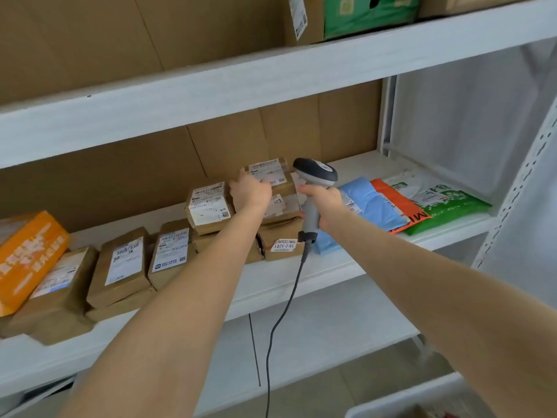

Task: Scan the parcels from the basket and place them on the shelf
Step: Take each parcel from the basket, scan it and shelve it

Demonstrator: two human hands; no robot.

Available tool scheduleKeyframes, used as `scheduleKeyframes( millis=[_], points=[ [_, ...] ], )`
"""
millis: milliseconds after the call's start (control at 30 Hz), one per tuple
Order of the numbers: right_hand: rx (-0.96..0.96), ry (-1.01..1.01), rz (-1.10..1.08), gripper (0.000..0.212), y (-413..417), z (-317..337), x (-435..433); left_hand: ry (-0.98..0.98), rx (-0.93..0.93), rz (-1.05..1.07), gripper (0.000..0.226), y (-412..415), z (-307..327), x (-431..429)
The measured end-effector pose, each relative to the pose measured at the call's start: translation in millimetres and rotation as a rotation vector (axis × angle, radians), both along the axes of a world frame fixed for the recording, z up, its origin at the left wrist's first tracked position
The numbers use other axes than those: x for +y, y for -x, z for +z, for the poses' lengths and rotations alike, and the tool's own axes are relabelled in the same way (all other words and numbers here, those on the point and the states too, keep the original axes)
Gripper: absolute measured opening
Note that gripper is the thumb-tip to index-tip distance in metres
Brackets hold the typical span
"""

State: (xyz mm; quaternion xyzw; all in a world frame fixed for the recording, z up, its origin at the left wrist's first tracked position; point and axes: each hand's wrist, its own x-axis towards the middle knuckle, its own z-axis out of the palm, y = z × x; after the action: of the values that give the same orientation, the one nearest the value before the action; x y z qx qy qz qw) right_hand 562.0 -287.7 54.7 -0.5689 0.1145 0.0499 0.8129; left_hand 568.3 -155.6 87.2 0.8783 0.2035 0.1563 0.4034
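Your left grip (pixel 250 191) is curled over the near-left corner of the top parcel (pixel 281 184), which sits on a stack of brown parcels mid-shelf (pixel 331 273). Its white shipping label faces up, print too small to read. A sticker on the front face of the stack shows "203", with the left part hidden behind your wrist. The bottom parcel (pixel 280 233) carries a sticker that reads "56-2-3201" upside down.

Your right grip (pixel 324 203) is clamped round the handle of the grey scanner (pixel 315 173). The scanner head is just right of the top parcel and its cable (pixel 289 297) hangs down past the shelf edge.

To the left are more brown parcels (pixel 171 254) with white barcode labels, text not legible. The orange parcel (pixel 27 254) at far left has white print, blurred. Right of the scanner lie three bags: the blue bag (pixel 373 206), the orange-red bag (pixel 394 206) showing "MI" in black, and the green-and-white bag (pixel 446 203). A green carton (pixel 367 13) sits on the shelf board above.
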Motion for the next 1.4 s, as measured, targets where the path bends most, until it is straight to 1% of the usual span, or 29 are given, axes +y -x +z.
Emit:
scheduleKeyframes(
  millis=[67, 133, 200, 267, 333, 400, 500, 600, 667, 700, 767, 900, 967, 1033, 1133, 1200, 1233, 1333, 1400],
  points=[
    [0.029, -0.031, -0.038, 0.035, 9.0, -1.6, -10.5, -0.165, -0.141, -0.009, 0.052, 3.7, 3.0, -12.3],
    [0.042, -0.082, -0.086, 0.034, 19.8, -5.1, -25.3, -0.253, -0.261, -0.048, 0.045, 11.6, 3.9, -32.1],
    [0.053, -0.094, -0.122, 0.028, 33.2, -11.6, -43.4, -0.260, -0.325, -0.097, 0.039, 21.1, -0.9, -53.7],
    [0.057, -0.090, -0.165, 0.023, 48.5, -20.2, -66.3, -0.169, -0.331, -0.194, 0.035, 26.5, -11.5, -75.5],
    [0.062, -0.096, -0.204, 0.020, 66.1, -31.3, -92.4, -0.053, -0.239, -0.319, 0.032, 31.4, -26.6, -101.5],
    [0.076, -0.090, -0.238, 0.015, 87.4, -42.7, -120.2, -0.005, -0.099, -0.434, 0.029, 39.8, -45.2, -132.0],
    [0.124, -0.083, -0.305, 0.017, 127.2, -59.8, -164.0, 0.002, 0.085, -0.530, 0.030, 64.6, -73.1, -181.7],
    [0.170, -0.085, -0.371, 0.019, 170.2, -80.1, -208.3, 0.006, 0.207, -0.606, 0.030, 97.8, -102.6, -230.2],
    [0.206, -0.099, -0.390, 0.014, 196.1, -98.0, -235.0, 0.025, 0.289, -0.653, 0.031, 123.1, -123.8, -258.9],
    [0.223, -0.103, -0.390, 0.016, 207.9, -108.1, -247.5, 0.048, 0.310, -0.665, 0.031, 135.8, -135.4, -271.8],
    [0.255, -0.105, -0.378, 0.027, 228.7, -130.2, -268.4, 0.066, 0.333, -0.666, 0.032, 159.7, -159.5, -293.9],
    [0.308, -0.113, -0.402, 0.025, 260.3, -169.2, -296.5, 0.054, 0.434, -0.640, 0.033, 202.2, -202.1, -323.1],
    [0.334, -0.114, -0.419, 0.028, 268.9, -185.6, -304.3, 0.039, 0.477, -0.636, 0.033, 214.3, -218.7, -330.6],
    [0.364, -0.112, -0.424, 0.026, 273.1, -202.7, -309.8, 0.028, 0.506, -0.638, 0.033, 220.0, -233.5, -333.7],
    [0.391, -0.120, -0.418, 0.013, 275.0, -227.5, -316.1, -0.003, 0.555, -0.649, 0.035, 220.9, -258.2, -333.4],
    [0.403, -0.121, -0.429, 0.012, 273.8, -246.9, -320.8, -0.016, 0.588, -0.657, 0.037, 219.0, -278.8, -333.9],
    [0.408, -0.111, -0.437, 0.014, 272.0, -258.2, -324.5, -0.019, 0.599, -0.661, 0.037, 216.7, -290.4, -335.9],
    [0.438, -0.070, -0.444, 0.029, 268.4, -299.0, -334.5, -0.028, 0.630, -0.666, 0.038, 212.3, -334.1, -342.9],
    [0.453, -0.076, -0.452, 0.030, 266.0, -331.5, -343.2, -0.032, 0.657, -0.667, 0.039, 210.2, -366.4, -350.8]
  ],
)
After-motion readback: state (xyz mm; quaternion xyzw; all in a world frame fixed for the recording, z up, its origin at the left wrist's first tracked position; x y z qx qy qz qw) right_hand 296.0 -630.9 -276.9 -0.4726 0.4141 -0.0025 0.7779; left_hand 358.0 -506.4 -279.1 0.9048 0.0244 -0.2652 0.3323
